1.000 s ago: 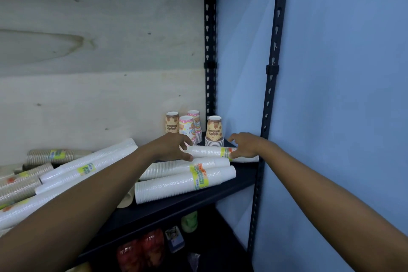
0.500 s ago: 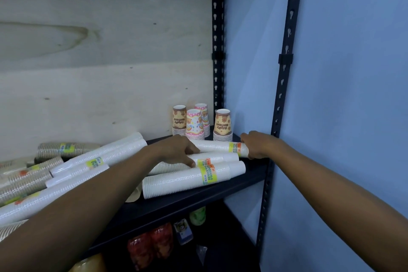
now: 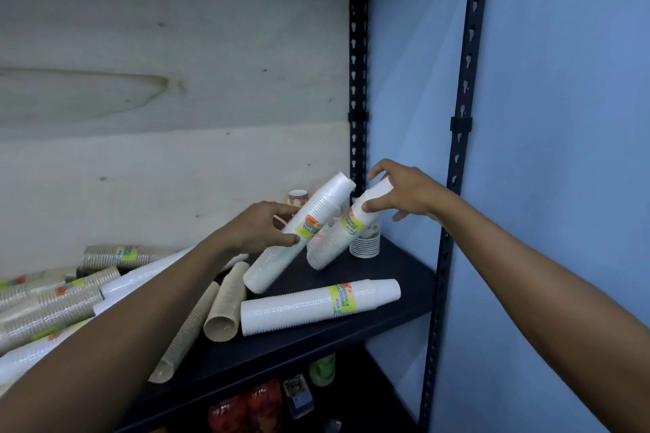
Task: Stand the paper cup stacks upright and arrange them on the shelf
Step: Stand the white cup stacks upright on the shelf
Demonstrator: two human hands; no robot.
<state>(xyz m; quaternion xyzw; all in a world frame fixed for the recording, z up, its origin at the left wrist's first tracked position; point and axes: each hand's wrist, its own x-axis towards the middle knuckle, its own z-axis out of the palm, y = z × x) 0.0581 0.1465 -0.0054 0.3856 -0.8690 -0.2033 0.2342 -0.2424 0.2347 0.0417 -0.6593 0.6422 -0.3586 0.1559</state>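
My left hand (image 3: 262,230) grips a white paper cup stack (image 3: 299,235) around its labelled middle; the stack leans steeply, its lower end near the dark shelf (image 3: 397,267). My right hand (image 3: 404,192) pinches the top of a second white cup stack (image 3: 343,235), also tilted, its base touching the shelf. A third white stack (image 3: 316,306) lies flat near the shelf's front edge. Brown cup stacks (image 3: 225,302) lie on their sides beside it. Several more white and brown stacks (image 3: 63,302) lie piled at the left.
Short stacks of printed cups (image 3: 365,246) stand upright in the back right corner, partly hidden by the tilted stacks. A black perforated post (image 3: 460,137) marks the shelf's right front. Plywood backs the shelf. Bottles and packets (image 3: 260,404) sit on the lower shelf.
Both hands have lifted a white stack each from lying flat to a steep tilt. Brown stacks beneath are now uncovered. The camera has moved closer and higher.
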